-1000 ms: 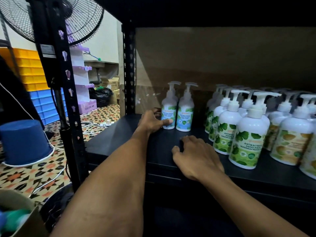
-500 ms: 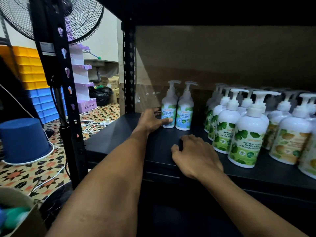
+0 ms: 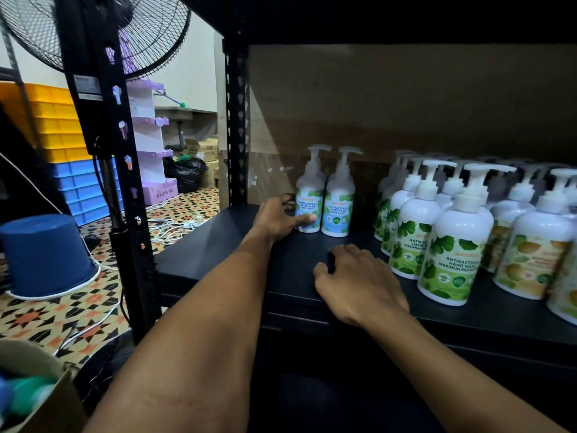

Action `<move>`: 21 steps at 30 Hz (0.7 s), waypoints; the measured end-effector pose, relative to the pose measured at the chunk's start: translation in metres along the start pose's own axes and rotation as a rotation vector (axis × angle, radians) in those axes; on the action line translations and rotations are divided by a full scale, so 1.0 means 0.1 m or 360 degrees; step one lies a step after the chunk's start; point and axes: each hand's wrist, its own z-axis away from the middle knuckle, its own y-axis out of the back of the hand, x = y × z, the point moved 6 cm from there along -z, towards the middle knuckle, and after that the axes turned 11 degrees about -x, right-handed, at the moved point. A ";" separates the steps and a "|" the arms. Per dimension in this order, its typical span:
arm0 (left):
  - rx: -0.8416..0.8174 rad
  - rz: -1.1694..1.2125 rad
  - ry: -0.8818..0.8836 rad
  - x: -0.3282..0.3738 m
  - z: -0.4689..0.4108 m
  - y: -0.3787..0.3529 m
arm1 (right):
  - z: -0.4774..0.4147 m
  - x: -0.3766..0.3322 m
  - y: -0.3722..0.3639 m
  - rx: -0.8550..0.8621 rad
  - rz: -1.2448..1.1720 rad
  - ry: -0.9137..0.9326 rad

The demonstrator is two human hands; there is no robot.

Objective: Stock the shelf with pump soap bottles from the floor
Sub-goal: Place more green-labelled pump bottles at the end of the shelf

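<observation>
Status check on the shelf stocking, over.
Left hand wrapped round the left Cool Mint bottle at the shelf's back. Right hand empty, resting flat on the shelf. Second Cool Mint bottle stands touching alongside. Nothing blocking.

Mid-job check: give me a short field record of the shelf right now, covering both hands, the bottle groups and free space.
left hand: wrapped round the base of the left blue-label white pump bottle
right hand: palm down on the black metal shelf, holding nothing
blue-label pair: upright, side by side, at the back
green-leaf-label white pump bottles: upright rows, right
yellow-fruit-label white pump bottles: far right
free space: shelf's left part
</observation>
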 end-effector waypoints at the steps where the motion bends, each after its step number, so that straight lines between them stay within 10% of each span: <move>1: -0.0007 0.0001 0.0004 0.00 0.00 0.00 | 0.00 0.00 0.00 0.0002 -0.0006 0.0000; 12: 0.0067 -0.0840 0.0026 0.48 0.84 0.06 | 0.07 0.01 0.07 0.0145 -0.0033 -0.0003; 21: 0.0411 -0.0528 -0.0322 0.42 3.11 0.02 | 1.37 0.01 -0.44 0.0826 -0.0270 0.0679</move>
